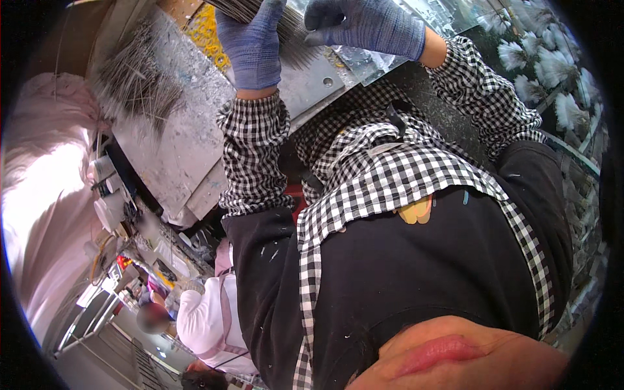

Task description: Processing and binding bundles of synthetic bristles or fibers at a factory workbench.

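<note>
In a blue-grey knit glove, my left hand (252, 49) is wrapped round a thick bundle of thin grey wires (296, 42) at the top of the view. The wires slant down to the right, past the fingers. Just right of the bundle is my right hand (370, 29), gloved alike with dark fingertips. Its fingers are curled in toward the thumb, close to the wires; whatever they pinch is too small to make out. Left of my left hand, a loose heap of similar thin wires (140, 81) lies on the worktop (195, 120).
Small yellow rings (207, 39) lie beside my left hand. A glass-like sheet (380, 68) sits under my right hand. White feathery tufts (556, 65) stand at the right. Pinkish cloth (55, 149) hangs at the far left. A person in white (205, 318) is at lower left.
</note>
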Motion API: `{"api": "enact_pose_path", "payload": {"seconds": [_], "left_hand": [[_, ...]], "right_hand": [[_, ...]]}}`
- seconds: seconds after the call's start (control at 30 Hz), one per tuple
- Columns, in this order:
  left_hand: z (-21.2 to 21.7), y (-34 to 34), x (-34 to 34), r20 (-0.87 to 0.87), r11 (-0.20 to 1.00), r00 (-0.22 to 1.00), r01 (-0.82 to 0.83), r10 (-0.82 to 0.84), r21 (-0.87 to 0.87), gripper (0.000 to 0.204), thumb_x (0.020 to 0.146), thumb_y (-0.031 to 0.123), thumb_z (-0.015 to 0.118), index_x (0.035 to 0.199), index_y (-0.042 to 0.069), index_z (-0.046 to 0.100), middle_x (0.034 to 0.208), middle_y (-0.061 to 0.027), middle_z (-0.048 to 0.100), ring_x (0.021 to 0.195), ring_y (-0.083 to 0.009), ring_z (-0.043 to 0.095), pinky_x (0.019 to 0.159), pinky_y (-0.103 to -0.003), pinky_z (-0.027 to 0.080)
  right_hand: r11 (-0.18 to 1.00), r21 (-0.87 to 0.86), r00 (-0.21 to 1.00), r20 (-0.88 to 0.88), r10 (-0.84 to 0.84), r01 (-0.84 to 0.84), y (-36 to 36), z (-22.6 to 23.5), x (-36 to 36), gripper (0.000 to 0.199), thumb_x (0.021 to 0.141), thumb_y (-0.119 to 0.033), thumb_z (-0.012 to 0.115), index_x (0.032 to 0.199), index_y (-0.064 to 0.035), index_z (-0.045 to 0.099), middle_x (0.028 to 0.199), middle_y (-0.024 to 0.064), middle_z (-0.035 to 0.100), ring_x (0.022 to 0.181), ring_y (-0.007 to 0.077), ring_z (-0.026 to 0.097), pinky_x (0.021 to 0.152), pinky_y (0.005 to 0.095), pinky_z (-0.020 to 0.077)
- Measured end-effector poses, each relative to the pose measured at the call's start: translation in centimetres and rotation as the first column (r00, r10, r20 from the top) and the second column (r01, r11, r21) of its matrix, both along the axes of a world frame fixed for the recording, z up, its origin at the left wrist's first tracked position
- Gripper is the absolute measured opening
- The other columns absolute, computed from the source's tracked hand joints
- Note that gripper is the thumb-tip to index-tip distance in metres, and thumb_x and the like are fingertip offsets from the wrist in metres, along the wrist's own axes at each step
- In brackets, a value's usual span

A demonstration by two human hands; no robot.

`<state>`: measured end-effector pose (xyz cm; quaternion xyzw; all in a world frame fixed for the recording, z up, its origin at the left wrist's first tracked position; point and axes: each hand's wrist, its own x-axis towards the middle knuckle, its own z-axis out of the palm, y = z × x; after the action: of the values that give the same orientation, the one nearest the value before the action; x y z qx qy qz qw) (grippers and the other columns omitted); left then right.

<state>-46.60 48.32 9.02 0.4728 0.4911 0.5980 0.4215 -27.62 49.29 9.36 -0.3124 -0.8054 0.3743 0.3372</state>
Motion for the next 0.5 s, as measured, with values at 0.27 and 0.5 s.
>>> {"api": "enact_pose_path", "payload": {"seconds": [0.27, 0.5], "left_hand": [[2.6, -1.8, -1.5, 0.331, 0.993, 0.939, 0.109, -0.091, -0.037, 0.058, 0.090, 0.044, 0.065, 0.127, 0.001, 0.052, 0.117, -0.0127, 0.061, 0.105, -0.0209, 0.061, 0.095, -0.037, 0.050], [-2.7, -11.1, -1.1, 0.809, 0.948, 0.586, 0.240, 0.031, -0.211, 0.061, 0.094, 0.055, 0.050, 0.125, 0.003, 0.054, 0.119, -0.0151, 0.063, 0.109, -0.0258, 0.062, 0.096, -0.043, 0.052]], "right_hand": [[0.984, -0.062, 0.965, -0.196, -0.176, 0.167, 2.3, 4.5, 3.8, 0.018, 0.089, -0.015, 0.071, 0.101, -0.0019, 0.068, 0.083, 0.0045, 0.066, 0.075, 0.0104, 0.061, 0.068, 0.0263, 0.0506], [0.967, 0.250, 0.992, -0.098, 0.074, -0.048, 5.3, 12.9, 0.7, 0.017, 0.092, -0.015, 0.069, 0.104, -0.0025, 0.068, 0.086, -0.0013, 0.065, 0.077, 0.0048, 0.059, 0.068, 0.0221, 0.0483]]}}
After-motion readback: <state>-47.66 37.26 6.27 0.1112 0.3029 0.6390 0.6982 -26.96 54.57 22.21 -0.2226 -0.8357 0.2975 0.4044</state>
